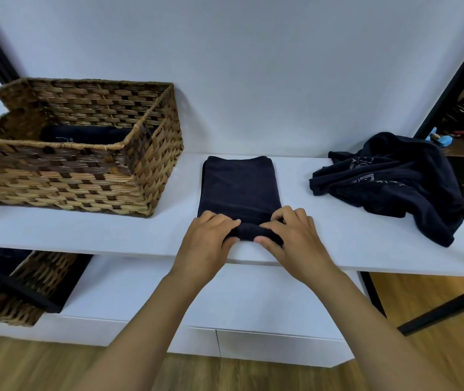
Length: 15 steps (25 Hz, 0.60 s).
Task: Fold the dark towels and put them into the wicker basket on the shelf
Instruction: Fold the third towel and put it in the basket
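A dark towel (238,187) lies folded into a narrow strip in the middle of the white shelf (324,238), its near end turned into a small roll. My left hand (211,238) grips the roll's left side, fingers over the top and thumb beneath. My right hand (287,235) grips the right side the same way. The wicker basket (90,176) stands on the shelf to the left, and a rolled dark towel (84,135) lies inside it. A heap of crumpled dark towels (394,182) sits at the shelf's right end.
A second wicker basket (19,294) with dark cloth in it stands on the lower shelf at the left. A white wall backs the shelf. A black frame post (450,80) rises at the right, with clutter behind it. Wooden floor lies below.
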### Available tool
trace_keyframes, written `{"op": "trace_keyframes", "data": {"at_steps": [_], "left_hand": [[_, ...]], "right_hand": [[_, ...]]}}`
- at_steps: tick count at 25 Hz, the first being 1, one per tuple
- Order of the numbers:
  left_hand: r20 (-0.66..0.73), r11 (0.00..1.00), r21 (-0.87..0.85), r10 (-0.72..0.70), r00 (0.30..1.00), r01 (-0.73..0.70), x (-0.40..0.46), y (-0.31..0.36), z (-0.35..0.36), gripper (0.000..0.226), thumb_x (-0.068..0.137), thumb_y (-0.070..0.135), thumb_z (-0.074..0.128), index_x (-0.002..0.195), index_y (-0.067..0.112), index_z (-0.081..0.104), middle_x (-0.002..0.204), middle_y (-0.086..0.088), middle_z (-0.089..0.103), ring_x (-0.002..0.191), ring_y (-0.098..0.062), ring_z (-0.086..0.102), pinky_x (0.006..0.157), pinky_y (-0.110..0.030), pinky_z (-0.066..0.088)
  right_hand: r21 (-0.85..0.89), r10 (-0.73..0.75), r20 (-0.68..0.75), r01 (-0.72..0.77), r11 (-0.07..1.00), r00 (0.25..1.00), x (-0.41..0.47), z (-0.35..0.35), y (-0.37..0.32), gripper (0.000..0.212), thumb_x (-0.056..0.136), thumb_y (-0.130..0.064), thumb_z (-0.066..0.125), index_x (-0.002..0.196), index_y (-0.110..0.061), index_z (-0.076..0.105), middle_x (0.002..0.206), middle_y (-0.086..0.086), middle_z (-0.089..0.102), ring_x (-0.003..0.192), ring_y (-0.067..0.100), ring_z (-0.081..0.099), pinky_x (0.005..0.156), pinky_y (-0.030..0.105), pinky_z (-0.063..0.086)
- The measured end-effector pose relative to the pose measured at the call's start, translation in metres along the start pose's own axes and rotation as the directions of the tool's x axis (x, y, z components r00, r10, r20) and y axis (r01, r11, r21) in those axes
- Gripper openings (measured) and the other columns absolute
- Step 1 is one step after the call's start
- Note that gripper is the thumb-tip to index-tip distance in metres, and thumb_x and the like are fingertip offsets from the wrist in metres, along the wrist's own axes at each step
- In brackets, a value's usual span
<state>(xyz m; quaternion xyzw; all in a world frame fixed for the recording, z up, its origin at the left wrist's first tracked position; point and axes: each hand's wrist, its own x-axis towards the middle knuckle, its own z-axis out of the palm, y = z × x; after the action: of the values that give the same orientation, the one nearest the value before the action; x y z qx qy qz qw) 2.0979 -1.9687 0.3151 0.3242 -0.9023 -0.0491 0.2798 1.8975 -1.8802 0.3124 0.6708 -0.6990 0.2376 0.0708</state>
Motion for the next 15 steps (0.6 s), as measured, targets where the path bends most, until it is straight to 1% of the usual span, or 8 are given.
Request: {"op": "trace_keyframes", "data": {"at_steps": [2,4,6,8,11,13,15], "left_hand": [[0.012,1.000,0.025,0.006,1.000,-0.006,0.006,0.000,0.001,0.022,0.092,0.021,0.070,0.114,0.016,0.070,0.099,0.006,0.066,0.091,-0.018,0.053,0.078,-0.030,0.044],[0.020,0.996,0.086,0.034,0.999,-0.035,0.011,0.000,0.001,0.015,0.097,0.027,0.060,0.107,0.018,0.068,0.095,0.007,0.061,0.087,-0.016,0.047,0.077,-0.026,0.034],[0.029,0.989,0.141,0.032,0.999,-0.036,0.011,0.002,0.003,0.024,0.101,0.034,0.044,0.099,0.020,0.064,0.093,0.007,0.056,0.086,-0.016,0.044,0.076,-0.028,0.032],[0.027,0.984,0.178,-0.006,1.000,0.001,0.011,0.008,0.003,0.035,0.102,0.036,0.029,0.090,0.021,0.058,0.091,0.006,0.051,0.086,-0.017,0.041,0.077,-0.032,0.033],[-0.008,0.966,0.230,-0.118,0.993,0.117,0.017,0.023,0.000,0.040,0.103,0.035,0.020,0.075,0.022,0.046,0.080,0.007,0.043,0.080,-0.017,0.035,0.076,-0.037,0.026],[0.048,0.944,0.287,-0.186,0.981,0.165,0.026,0.030,-0.002,0.045,0.103,0.037,0.015,0.070,0.024,0.043,0.073,0.009,0.043,0.077,-0.017,0.035,0.076,-0.037,0.022],[0.136,0.921,0.341,-0.248,0.959,0.190,0.034,0.028,-0.002,0.047,0.106,0.039,0.016,0.075,0.024,0.048,0.075,0.008,0.054,0.076,-0.018,0.041,0.077,-0.036,0.023]], "right_hand": [[-0.066,0.041,-0.040,-0.044,0.997,0.998,0.000,0.002,-0.005,0.045,0.097,-0.053,0.040,0.113,-0.022,0.068,0.111,-0.001,0.050,0.095,0.021,0.042,0.088,0.038,0.041],[-0.187,0.007,-0.097,-0.025,0.982,0.995,-0.004,0.005,-0.009,0.041,0.097,-0.044,0.039,0.120,-0.019,0.063,0.114,0.003,0.052,0.097,0.024,0.044,0.090,0.039,0.036],[-0.249,-0.060,-0.092,0.036,0.968,0.994,-0.007,0.006,-0.012,0.038,0.099,-0.037,0.038,0.121,-0.016,0.060,0.109,0.003,0.055,0.090,0.026,0.048,0.086,0.038,0.035],[-0.249,-0.056,-0.064,0.039,0.968,0.996,-0.005,0.005,-0.015,0.033,0.100,-0.035,0.035,0.110,-0.017,0.060,0.100,0.001,0.054,0.082,0.024,0.046,0.080,0.037,0.033],[-0.239,0.028,-0.051,-0.039,0.970,0.998,0.003,0.003,-0.022,0.035,0.103,-0.036,0.026,0.088,-0.019,0.053,0.085,-0.003,0.047,0.075,0.022,0.035,0.072,0.036,0.025],[-0.224,0.090,-0.059,-0.101,0.969,0.994,0.009,0.001,-0.026,0.038,0.103,-0.037,0.022,0.077,-0.020,0.044,0.076,-0.005,0.040,0.072,0.021,0.030,0.068,0.035,0.018],[-0.218,0.156,-0.032,-0.159,0.963,0.987,0.020,0.000,-0.029,0.042,0.102,-0.038,0.021,0.070,-0.021,0.042,0.072,-0.006,0.037,0.072,0.021,0.030,0.069,0.035,0.017]]}}
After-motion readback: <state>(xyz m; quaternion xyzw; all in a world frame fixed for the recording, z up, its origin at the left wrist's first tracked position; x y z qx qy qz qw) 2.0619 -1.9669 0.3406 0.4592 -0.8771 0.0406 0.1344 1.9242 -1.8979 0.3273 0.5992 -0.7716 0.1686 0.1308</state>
